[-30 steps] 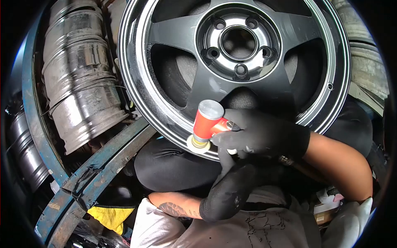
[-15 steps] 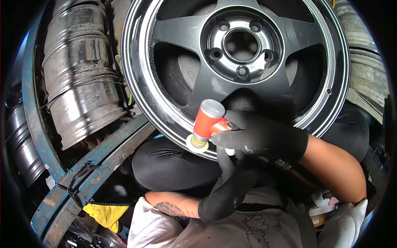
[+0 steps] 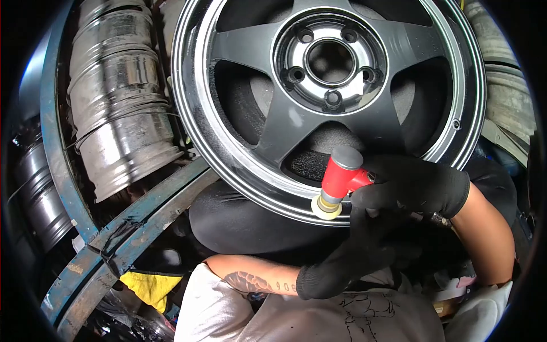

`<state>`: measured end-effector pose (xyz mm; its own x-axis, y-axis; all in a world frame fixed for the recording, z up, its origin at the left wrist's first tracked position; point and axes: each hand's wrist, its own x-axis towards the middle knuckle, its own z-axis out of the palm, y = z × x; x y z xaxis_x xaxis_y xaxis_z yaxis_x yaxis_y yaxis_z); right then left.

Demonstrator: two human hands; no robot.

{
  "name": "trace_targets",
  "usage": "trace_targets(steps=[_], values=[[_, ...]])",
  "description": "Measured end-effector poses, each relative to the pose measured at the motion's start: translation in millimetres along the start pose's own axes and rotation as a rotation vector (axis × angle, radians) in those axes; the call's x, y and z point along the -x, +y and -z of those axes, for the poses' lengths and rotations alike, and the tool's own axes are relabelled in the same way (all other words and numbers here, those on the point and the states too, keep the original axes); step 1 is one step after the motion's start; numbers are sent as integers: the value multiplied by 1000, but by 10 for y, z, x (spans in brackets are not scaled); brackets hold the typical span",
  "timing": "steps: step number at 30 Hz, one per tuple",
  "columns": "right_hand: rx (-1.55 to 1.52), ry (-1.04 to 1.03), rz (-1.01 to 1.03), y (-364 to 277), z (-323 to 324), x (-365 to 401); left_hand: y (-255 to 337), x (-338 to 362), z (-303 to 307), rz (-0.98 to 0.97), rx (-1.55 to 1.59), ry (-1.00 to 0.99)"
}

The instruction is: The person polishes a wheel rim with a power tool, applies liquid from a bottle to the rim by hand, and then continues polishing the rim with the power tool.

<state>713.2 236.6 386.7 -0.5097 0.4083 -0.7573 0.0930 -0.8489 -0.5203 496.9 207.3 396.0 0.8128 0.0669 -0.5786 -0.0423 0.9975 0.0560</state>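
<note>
My right hand (image 3: 413, 185), in a black glove, grips the handle of a red air sander (image 3: 340, 179). The sander's head has a grey cap, and a round yellowish pad (image 3: 326, 208) sits at its lower end, at the near lip of a wheel rim (image 3: 296, 117). Dark spokes and a bright, black-streaked lip mark the rim, which leans over my legs. Just below the right hand is my left hand (image 3: 350, 259), also black-gloved, its fingers apart and one pointing up towards the sander. Whether that finger touches the tool is hard to tell.
Bare metal rims (image 3: 122, 108) are stacked at the left behind a blue metal frame (image 3: 148, 208). More rims (image 3: 504, 85) stand at the right. A yellow cloth (image 3: 149, 289) hangs below the frame. My dark-clad leg (image 3: 228, 219) lies under the rim.
The sander and my right hand have moved right and slightly down along the rim's near lip. My left hand has shifted right too, its fingers now more spread. The view has shifted slightly.
</note>
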Motion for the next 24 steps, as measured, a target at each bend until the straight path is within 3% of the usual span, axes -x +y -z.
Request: trace_targets(steps=[9, 13, 19, 24], values=[[-185, -18, 118, -111, -294, -396, 9, 275, 235, -6, 79, 20], [-245, -72, 244, -242, -406, -605, 32, 350, 306, -32, 123, 145], [-405, 34, 339, -310, -633, -869, 224, 526, 372, -179, 213, 348], [-475, 11, 270, -273, -627, -900, 362, 514, 337, -242, 208, 285]])
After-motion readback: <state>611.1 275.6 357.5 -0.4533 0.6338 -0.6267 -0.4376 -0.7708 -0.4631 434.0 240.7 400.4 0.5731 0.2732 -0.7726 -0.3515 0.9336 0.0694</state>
